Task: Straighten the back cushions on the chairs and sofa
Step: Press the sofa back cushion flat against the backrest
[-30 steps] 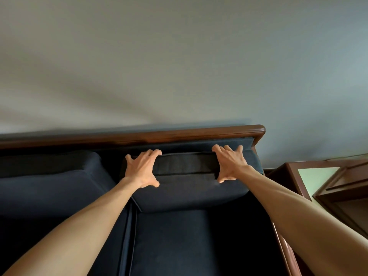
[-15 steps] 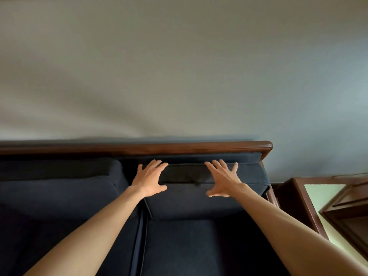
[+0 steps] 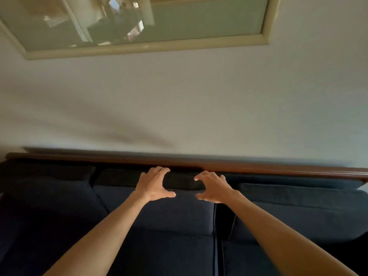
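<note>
A dark blue sofa with a brown wooden back rail (image 3: pixel 278 169) fills the lower half of the view. Three back cushions lean against it: a left one (image 3: pixel 49 196), a middle one (image 3: pixel 169 214) and a right one (image 3: pixel 298 208). My left hand (image 3: pixel 154 185) is over the top edge of the middle cushion, fingers spread and curled, holding nothing. My right hand (image 3: pixel 213 188) hovers at the same cushion's top right corner, fingers apart and curled, thumb below. Whether either hand touches the fabric is unclear.
The seat cushions (image 3: pixel 169 253) lie below my forearms. A pale wall rises behind the sofa, with a framed picture (image 3: pixel 159 46) hanging high on it.
The view has shifted left from the right-end cushion to the middle cushion. Both hands let go of the right cushion and now hover, open, close together over the middle one.
</note>
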### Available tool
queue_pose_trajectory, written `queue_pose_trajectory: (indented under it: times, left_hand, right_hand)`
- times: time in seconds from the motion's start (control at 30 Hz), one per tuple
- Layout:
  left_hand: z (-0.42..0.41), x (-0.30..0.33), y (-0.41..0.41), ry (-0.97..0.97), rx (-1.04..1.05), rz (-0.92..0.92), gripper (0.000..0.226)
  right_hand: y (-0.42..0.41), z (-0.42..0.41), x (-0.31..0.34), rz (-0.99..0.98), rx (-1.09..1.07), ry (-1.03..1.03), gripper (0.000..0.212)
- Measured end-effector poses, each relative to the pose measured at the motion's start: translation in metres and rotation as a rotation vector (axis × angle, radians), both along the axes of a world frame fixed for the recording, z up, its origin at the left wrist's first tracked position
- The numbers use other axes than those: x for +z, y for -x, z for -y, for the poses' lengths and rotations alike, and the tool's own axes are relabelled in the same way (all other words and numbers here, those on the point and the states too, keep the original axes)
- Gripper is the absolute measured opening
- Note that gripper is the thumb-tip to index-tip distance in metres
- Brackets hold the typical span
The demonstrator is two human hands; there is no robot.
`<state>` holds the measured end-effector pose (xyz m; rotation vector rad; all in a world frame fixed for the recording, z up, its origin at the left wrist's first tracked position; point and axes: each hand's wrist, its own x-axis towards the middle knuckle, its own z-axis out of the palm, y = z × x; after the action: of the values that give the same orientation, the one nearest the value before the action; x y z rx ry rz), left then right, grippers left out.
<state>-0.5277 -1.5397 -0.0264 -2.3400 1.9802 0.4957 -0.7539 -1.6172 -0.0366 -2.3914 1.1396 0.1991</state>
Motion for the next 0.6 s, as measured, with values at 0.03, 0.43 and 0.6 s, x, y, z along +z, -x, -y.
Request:
queue_pose_trajectory:
  times: [0.03,0.43,0.6]
  left_hand:
    - [-0.006,-0.005,-0.026,-0.016,0.01,0.008,0.098]
    - [-0.011,-0.07,-0.157,-0.137,-0.081,0.07,0.119]
    - [-0.006,-0.086,-0.162,-0.105,-0.136,0.236,0.128]
  right_hand:
    - [-0.019,-0.004,-0.006,-0.022,-0.012,0.01,0.07]
    - [-0.101,-0.02,-0.068,-0.354,-0.088,0.152,0.132]
    - [-0.098,-0.009,-0.083,-0.362,-0.11,0.267,0.131]
